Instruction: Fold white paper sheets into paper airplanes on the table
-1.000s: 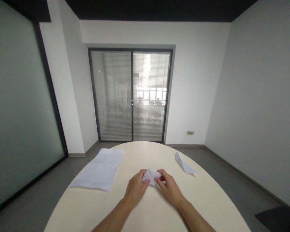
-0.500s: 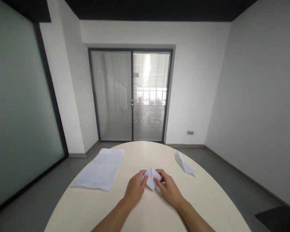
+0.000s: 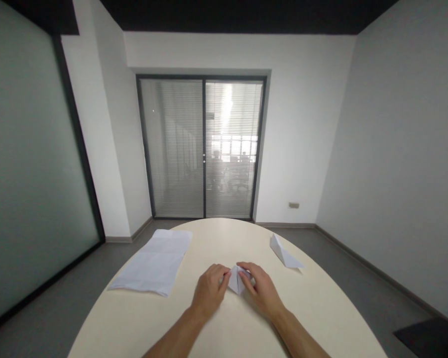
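Note:
A small folded sheet of white paper (image 3: 235, 284) lies between my hands, near the middle of the table, with a crease down its centre. My left hand (image 3: 210, 291) pinches its left corner between thumb and fingers. Over the paper's right side reaches my right hand (image 3: 260, 288), gripping it with thumb and fingers and covering much of that half. The paper's lower tip points towards me.
The round cream table (image 3: 224, 328) fills the foreground. White paper sheets (image 3: 155, 261) lie on its left side. A folded paper piece (image 3: 284, 253) stands partly upright at the right. Beyond the table is a glass door with blinds (image 3: 171, 149).
My right hand's fingers have moved left, further over the paper, covering more of it. The paper has turned slightly, and my left thumb has shifted to its edge.

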